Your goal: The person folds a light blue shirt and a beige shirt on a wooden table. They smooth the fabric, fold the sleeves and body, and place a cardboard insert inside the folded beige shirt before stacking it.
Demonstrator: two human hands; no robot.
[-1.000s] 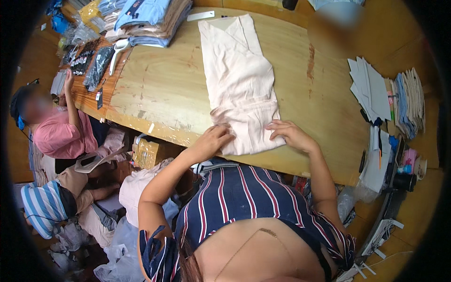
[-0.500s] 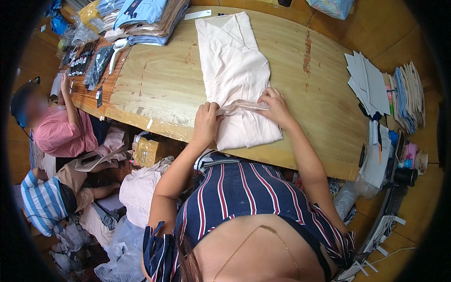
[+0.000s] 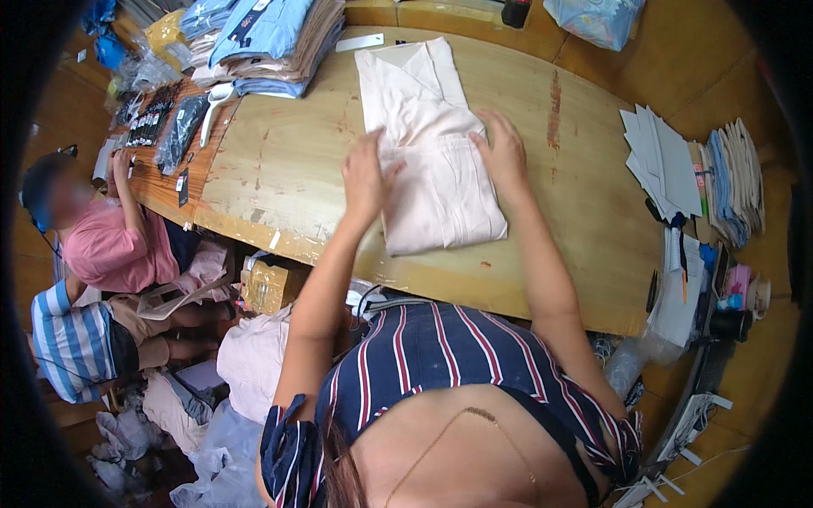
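A pale pink shirt [image 3: 440, 190] lies folded into a long narrow shape on the wooden table [image 3: 279, 152]. Its near part is doubled over, and the folded edge crosses the shirt's middle. At the left side of that fold is my left hand [image 3: 366, 179], fingers apart and thumb over the cloth. My right hand [image 3: 504, 157] is at the right side, fingers stretched toward the far end and thumb by the edge. Neither hand grips the cloth. The shirt's V-shaped front overlap faces up at the far end.
Folded shirts [image 3: 275, 42] are stacked at the far left, with a white handled tool [image 3: 217, 110] beside them. White card sheets [image 3: 660, 161] and folded garments [image 3: 728, 182] lie right. Two people sit at left; one wears a pink top [image 3: 118, 241]. A cardboard box [image 3: 267, 284] stands below the table.
Both hands have moved farther away along the shirt and let go of the bunched cloth. The near part now lies flatter, its folded edge farther up.
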